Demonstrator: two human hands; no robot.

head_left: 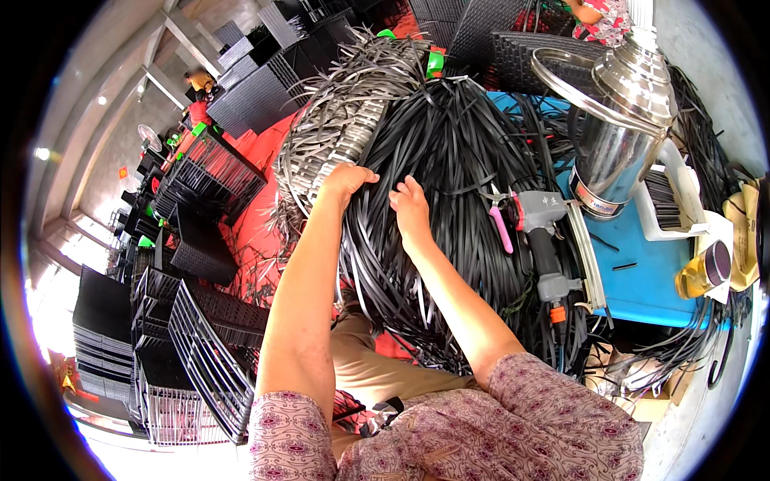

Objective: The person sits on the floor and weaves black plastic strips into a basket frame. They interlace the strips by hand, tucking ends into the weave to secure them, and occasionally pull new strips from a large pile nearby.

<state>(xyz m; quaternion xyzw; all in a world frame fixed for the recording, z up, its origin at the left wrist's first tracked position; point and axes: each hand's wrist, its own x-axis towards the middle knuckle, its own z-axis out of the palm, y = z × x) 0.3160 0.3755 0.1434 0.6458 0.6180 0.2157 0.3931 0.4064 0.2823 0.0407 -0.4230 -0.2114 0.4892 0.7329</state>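
Note:
A thick bundle of black plastic strips (449, 136) drapes over the work in front of me. My left hand (348, 181) is closed in a pinch at the bundle's left edge, beside a woven grey-white piece (341, 120) with many loose strip ends. A short gap to the right, my right hand (411, 210) is closed over the black strips, fingers curled. What either hand pinches is too small to make out. Right of the hands, pink-handled snips (501, 228) and a grey-and-black air stapler (541, 240) lie on the strips.
A blue table (634, 272) at the right bears a large steel kettle (618, 136), a white bin (670, 200) of dark sticks and a jar (704, 271) of yellow liquid. Black woven furniture frames (216, 353) stand at the left over red floor sheeting (273, 184). People are farther off.

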